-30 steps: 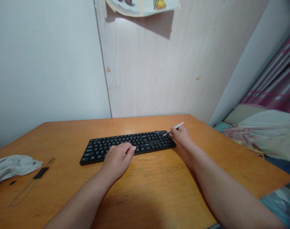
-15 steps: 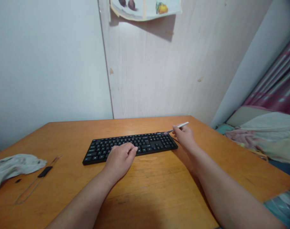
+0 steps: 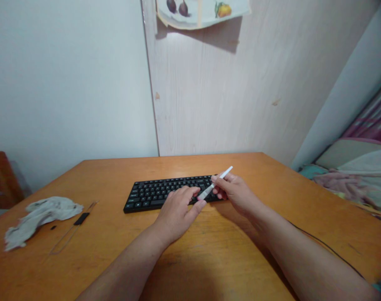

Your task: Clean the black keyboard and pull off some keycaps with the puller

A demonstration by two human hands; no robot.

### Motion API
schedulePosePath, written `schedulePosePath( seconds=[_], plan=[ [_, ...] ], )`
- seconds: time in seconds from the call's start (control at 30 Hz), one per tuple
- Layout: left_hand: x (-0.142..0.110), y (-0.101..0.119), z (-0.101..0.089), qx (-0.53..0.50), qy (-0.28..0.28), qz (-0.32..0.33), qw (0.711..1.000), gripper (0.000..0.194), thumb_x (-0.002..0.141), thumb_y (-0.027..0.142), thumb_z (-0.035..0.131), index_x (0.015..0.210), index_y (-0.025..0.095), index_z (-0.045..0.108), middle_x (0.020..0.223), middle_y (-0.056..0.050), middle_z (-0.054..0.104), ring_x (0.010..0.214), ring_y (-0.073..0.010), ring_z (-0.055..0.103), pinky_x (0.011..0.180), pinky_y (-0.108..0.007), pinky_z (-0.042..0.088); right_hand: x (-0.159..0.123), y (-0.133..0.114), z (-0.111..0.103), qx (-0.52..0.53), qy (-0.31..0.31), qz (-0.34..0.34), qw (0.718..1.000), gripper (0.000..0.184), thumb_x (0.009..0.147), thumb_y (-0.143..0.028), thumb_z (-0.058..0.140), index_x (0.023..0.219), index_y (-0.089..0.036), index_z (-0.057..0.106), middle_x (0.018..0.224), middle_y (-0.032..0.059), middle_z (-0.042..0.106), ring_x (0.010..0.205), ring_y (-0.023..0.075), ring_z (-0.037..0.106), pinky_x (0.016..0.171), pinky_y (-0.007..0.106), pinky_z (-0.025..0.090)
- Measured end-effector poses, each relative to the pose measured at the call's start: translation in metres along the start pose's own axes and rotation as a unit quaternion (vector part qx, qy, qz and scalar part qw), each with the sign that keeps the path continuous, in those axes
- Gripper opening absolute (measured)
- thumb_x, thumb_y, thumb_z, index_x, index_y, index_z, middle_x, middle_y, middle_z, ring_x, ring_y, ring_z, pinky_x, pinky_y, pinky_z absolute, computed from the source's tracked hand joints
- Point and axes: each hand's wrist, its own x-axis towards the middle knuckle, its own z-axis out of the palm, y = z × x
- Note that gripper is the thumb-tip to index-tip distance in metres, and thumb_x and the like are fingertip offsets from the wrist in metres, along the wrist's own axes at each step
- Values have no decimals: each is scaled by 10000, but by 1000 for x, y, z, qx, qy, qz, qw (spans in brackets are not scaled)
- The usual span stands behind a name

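A black keyboard [image 3: 152, 193] lies on the wooden table, its right part mostly behind my hands. My right hand [image 3: 236, 190] pinches a slim white brush [image 3: 222, 174], held slantwise over the keyboard's right side. The brush's wider, pale end points down and left, toward my left hand [image 3: 179, 211]. That hand is over the keyboard's front edge, thumb and fingers apart on either side of the brush's end. Whether they touch the end, I cannot tell.
On the table [image 3: 190, 267] at the left lie a crumpled white cloth [image 3: 47, 215], a black piece with wire loops [image 3: 81, 218] and a tiny black bit [image 3: 53, 227]. A black cable [image 3: 328, 247] runs along the right. A chair [image 3: 2, 175] stands far left.
My right hand has brought the brush left and nearer, from the keyboard's far right corner. My left hand has lifted its fingers and spread its thumb toward the brush's end. The view has shifted left.
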Motion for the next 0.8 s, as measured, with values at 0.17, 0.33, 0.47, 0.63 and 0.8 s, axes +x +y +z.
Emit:
schedulePosePath(
  seconds=[0.17,0.33,0.47,0.63,0.8],
  plan=[
    [-2,7,2,53,-30,23,998,250,985,397,455,1078,232,618,965,-41,654,913,-216,580,782,-338,381,-7,1,13,39,-34,0,999,333,812,-484,710,773,-172,599,636,-7,612,509,87,498,490,223,381],
    [0,3,3,92,-47,12,995,327,1022,365,355,862,197,585,888,-49,661,812,-200,583,730,-333,345,-5,10,15,74,-40,12,996,290,833,-454,700,789,-180,614,640,-1,634,494,87,503,466,216,363],
    [1,2,1,63,-64,2,996,372,1035,370,307,808,203,549,823,-28,658,740,-174,587,687,-306,330,-4,11,17,122,-34,40,991,272,817,-428,718,790,-180,612,620,2,639,473,92,511,430,206,357],
    [1,-1,-2,47,-66,-13,997,428,1041,388,264,751,207,522,743,-13,638,674,-158,578,675,-294,330,8,8,-4,144,65,53,986,277,785,-397,732,739,-174,574,580,-8,612,430,75,480,396,188,336],
    [1,-11,-2,65,-34,-34,997,427,1034,395,278,709,209,483,724,-8,630,685,-163,580,664,-293,329,29,11,-49,88,229,-5,969,282,730,-397,745,732,-189,554,604,-16,599,464,84,471,417,204,346]
  ],
)
